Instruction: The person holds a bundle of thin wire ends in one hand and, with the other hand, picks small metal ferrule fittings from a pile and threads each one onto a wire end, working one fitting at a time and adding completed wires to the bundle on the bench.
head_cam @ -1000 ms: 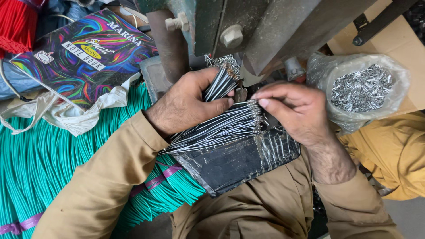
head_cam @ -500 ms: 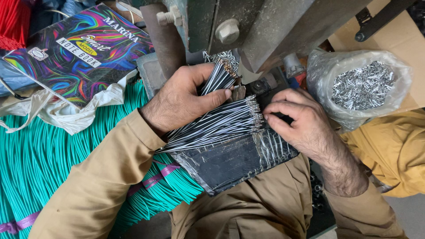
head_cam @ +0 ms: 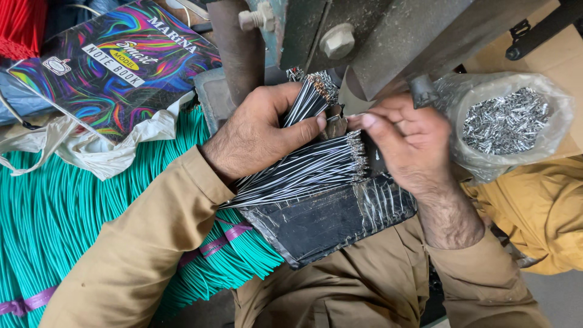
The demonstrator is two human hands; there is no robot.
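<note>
My right hand (head_cam: pixel 404 143) has lifted off the flat spread of black-and-white wires (head_cam: pixel 303 173) on the black pad (head_cam: pixel 322 222) over my lap, its fingertips now pinched at the machine (head_cam: pixel 364 36); what they grip I cannot tell. My left hand (head_cam: pixel 258 130) still clenches 1 wire bundle (head_cam: pixel 310 100). Around me: green wires (head_cam: pixel 73 212), a colourful notebook (head_cam: pixel 115 64) and a bag of metal bits (head_cam: pixel 504 121).

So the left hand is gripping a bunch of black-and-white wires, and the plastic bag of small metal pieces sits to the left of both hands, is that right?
Not quite. The left hand does grip the bunch of black-and-white wires, but the head view shows the plastic bag of small metal pieces to the right of both hands, beyond the right hand.
</note>
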